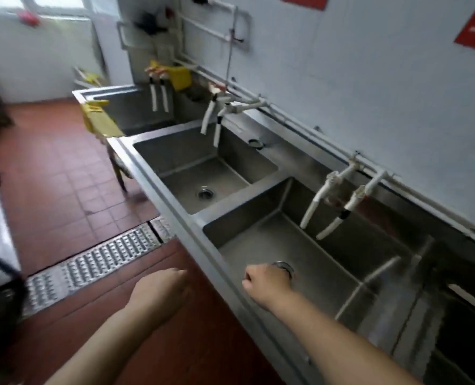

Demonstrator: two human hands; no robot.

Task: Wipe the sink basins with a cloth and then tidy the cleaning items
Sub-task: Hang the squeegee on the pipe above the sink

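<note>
While I view the scene from the head camera, I note a stainless steel sink unit (158,195) running from 10 o'clock to 4 o'clock along a pale wall (355,87); the near basin (258,251) lies at 5 o'clock and the middle basin (186,173) just past centre, with a far basin (131,107) at 11 o'clock. My right hand (267,282) is over the near basin, just beside its drain (285,266); the fingers are curled together, and I cannot tell whether they hold anything. My left hand (161,284) hangs over the red tiled floor (56,173) at 7 o'clock, off the sink's front edge, fingers loosely bent and holding nothing. I record a yellow cloth (100,120) draped over the front rim of the far basin, well apart from both hands; a second yellow item (179,76) sits behind that basin at 12 o'clock, too blurred to identify. White taps (333,207) hang over the near basin; a metal floor grate (97,262) lies at 8 o'clock.
</note>
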